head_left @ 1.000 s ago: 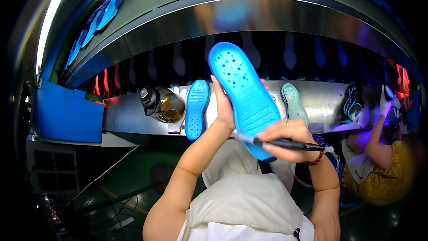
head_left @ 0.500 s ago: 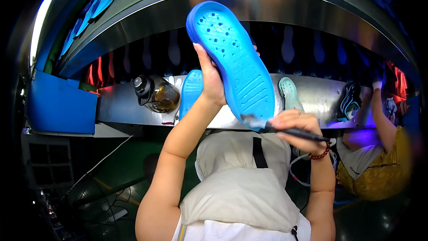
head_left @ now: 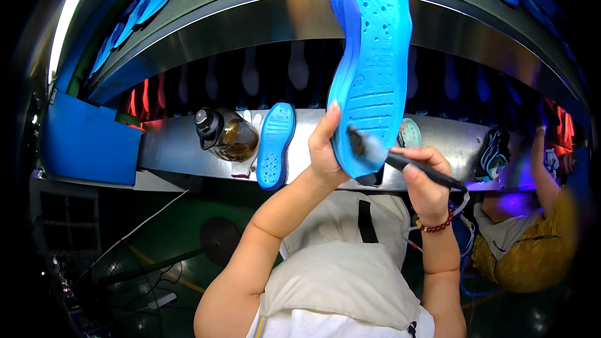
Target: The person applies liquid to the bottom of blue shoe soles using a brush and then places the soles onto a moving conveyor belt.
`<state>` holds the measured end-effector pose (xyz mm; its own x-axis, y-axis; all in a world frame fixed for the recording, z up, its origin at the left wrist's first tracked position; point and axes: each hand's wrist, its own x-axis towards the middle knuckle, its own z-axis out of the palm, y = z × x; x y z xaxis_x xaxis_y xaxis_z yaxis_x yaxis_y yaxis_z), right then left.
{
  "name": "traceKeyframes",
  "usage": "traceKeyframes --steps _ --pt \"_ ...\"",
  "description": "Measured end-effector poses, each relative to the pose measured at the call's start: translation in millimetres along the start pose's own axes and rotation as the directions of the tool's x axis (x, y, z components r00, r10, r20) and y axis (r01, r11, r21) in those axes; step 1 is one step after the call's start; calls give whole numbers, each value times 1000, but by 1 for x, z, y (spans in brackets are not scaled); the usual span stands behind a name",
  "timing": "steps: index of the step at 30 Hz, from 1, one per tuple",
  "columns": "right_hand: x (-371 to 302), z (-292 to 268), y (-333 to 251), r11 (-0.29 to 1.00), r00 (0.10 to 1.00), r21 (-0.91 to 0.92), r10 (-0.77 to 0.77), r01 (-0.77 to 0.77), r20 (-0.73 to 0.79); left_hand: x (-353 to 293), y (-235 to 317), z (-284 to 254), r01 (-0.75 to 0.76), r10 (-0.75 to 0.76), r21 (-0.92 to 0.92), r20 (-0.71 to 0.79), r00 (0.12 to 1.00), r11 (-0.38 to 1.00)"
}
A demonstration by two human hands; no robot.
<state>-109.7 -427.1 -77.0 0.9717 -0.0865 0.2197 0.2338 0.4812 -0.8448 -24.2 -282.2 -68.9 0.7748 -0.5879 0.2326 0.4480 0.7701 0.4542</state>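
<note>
My left hand (head_left: 324, 150) grips a bright blue shoe sole (head_left: 370, 62) by its lower end and holds it up, nearly upright, tread side toward me. My right hand (head_left: 424, 178) holds a black-handled brush (head_left: 400, 161), its bristles touching the lower part of the sole. A second blue sole (head_left: 275, 145) lies on the metal shelf (head_left: 169, 147) to the left of my left hand. A pale teal sole (head_left: 410, 133) lies partly hidden behind my right hand.
A dark-capped bottle with brown liquid (head_left: 226, 136) lies on the shelf at left. A blue bin (head_left: 87, 141) hangs at far left. A steel hood (head_left: 250, 22) curves overhead. Another person in a yellow top (head_left: 532, 244) works at right, arm raised.
My left hand has raised the blue sole higher and turned it more upright. The brush has come up from below the sole's end onto its lower surface.
</note>
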Motion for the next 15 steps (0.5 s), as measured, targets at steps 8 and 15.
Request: traceKeyframes --steps 8,15 --pt "-1 1 -11 912 979 -399 -10 93 206 4 5 -8 24 -36 -100 -121 992 995" --pt "20 -9 -36 778 913 -560 -43 285 405 8 11 -17 149 -166 -198 -72 984 969"
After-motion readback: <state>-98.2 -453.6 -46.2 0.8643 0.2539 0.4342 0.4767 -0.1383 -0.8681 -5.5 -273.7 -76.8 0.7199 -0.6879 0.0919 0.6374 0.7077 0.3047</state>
